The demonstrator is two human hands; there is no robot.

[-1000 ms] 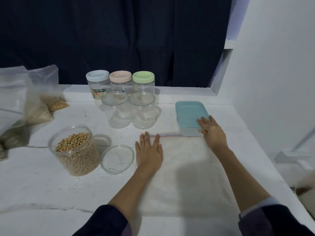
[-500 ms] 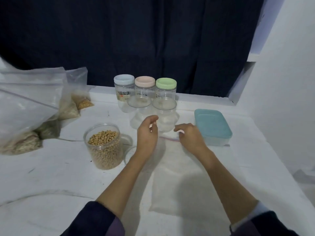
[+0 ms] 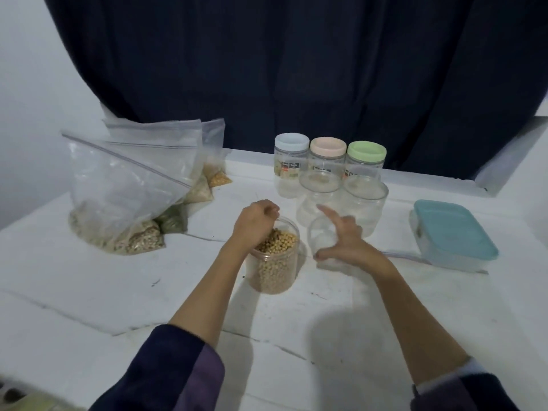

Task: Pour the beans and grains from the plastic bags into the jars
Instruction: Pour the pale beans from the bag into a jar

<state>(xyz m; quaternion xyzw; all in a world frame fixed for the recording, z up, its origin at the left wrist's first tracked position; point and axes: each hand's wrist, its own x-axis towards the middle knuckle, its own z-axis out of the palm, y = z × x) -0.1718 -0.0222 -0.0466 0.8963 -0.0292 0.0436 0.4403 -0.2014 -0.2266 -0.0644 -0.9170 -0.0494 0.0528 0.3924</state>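
We have one clear plastic jar filled with pale round beans [image 3: 274, 259] standing upright on the white worktop [image 3: 89, 292], its long axis vertical and its open mouth pointing up. Our left hand [image 3: 255, 223] rests at the jar's far rim with the fingers curled over the edge; whether they truly grip the rim or only touch it we cannot tell. Our right hand [image 3: 344, 238] holds the clear round lid [image 3: 323, 241] just beside the jar, pinched between thumb and curled fingers with the index finger stretched out, and the lid stands tilted on edge rather than flat.

We judge the step in hand to be closing this filled jar. The next move calls for turning the lid level, bringing it over the mouth while our left hand steadies the jar, then seating it squarely.

Behind stand two empty clear jars with clear lids [image 3: 341, 203], upright, and behind those a row of three jars with a pale blue lid [image 3: 292, 143], a pink lid [image 3: 328, 146] and a green lid [image 3: 366, 151]. The clear zip bags of grains and beans [image 3: 127, 188] lean in a heap at the left, well apart from the jars, their sealed tops pointing up and to the right. A clear box with a teal lid [image 3: 453, 232] sits at the right, on the edge of a flat empty bag [image 3: 406, 257].
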